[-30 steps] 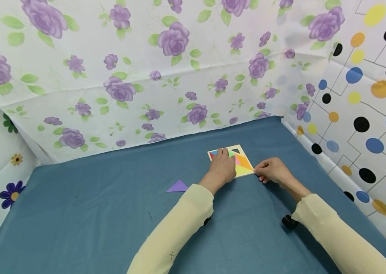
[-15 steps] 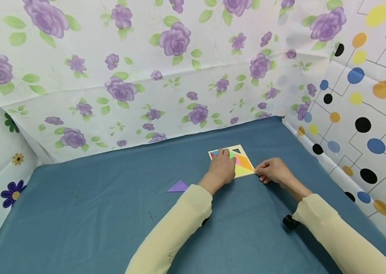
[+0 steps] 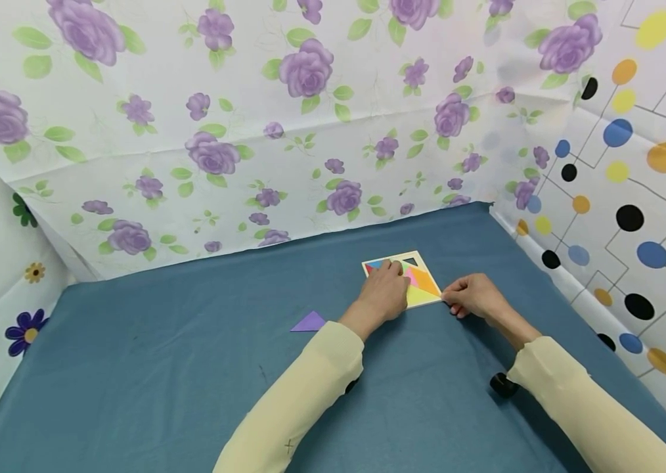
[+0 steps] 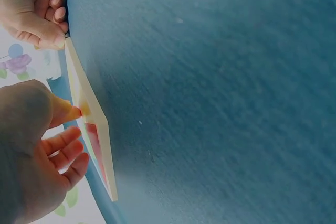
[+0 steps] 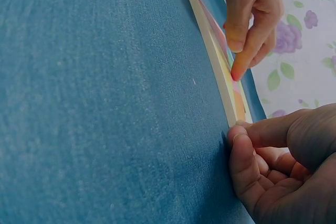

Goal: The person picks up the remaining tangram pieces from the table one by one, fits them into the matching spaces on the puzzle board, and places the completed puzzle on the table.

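Observation:
A square tangram board point(image 3: 423, 303) with a pale wooden frame lies on the blue cloth, several coloured pieces set inside it. A triangular gap point(image 3: 411, 261) shows dark near its far right corner. My left hand point(image 3: 383, 292) is over the board's left half, fingertips touching the pieces, and covers some of them. In the right wrist view its index fingertip presses near a pink piece. With thumb and index finger my right hand point(image 3: 473, 294) pinches the board's near right corner, its other fingers curled. A purple triangle piece point(image 3: 309, 322) lies apart on the cloth, partly behind the left sleeve.
Blue cloth point(image 3: 161, 368) covers the tabletop. Behind it hangs a white sheet with purple flowers point(image 3: 215, 154), and a dotted sheet point(image 3: 628, 217) borders the right side. A black round object point(image 3: 504, 385) shows beside the right cuff.
The view shifts slightly. My left fingertips draw back a little over the pieces, while the right hand keeps its pinch on the corner. The board and the purple triangle stay put.

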{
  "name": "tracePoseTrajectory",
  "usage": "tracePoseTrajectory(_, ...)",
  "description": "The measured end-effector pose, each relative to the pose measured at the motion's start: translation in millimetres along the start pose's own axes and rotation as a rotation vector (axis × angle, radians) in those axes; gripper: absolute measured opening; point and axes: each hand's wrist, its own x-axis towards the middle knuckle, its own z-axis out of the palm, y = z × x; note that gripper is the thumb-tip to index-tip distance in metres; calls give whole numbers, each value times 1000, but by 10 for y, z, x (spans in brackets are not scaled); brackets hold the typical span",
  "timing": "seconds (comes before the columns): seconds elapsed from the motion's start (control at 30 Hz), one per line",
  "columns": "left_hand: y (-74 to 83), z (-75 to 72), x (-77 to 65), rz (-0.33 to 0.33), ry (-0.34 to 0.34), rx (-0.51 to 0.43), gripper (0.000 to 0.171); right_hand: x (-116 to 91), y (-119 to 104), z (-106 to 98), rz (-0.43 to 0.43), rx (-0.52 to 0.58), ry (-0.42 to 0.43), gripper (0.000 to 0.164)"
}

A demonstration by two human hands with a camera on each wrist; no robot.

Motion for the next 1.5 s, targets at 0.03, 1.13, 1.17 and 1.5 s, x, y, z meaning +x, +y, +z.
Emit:
tracePoseTrajectory(0.03,-2,3,-4,6,1,6,27,0,0,2,-1,-1,0,21)
tracePoseTrajectory(1.13,-262,-90,-288,68,185,-162,29,10,18,17,-8,-11,-3,21)
tracePoseTrajectory(1.17,-274,-99,-315,69,186,-169,28,11,18,18,-7,-10,-4,21)
tracePoseTrajectory(1.5,-486,-211,-667,66,168,-182,30,1,-3,14,-1,-4,-12,22)
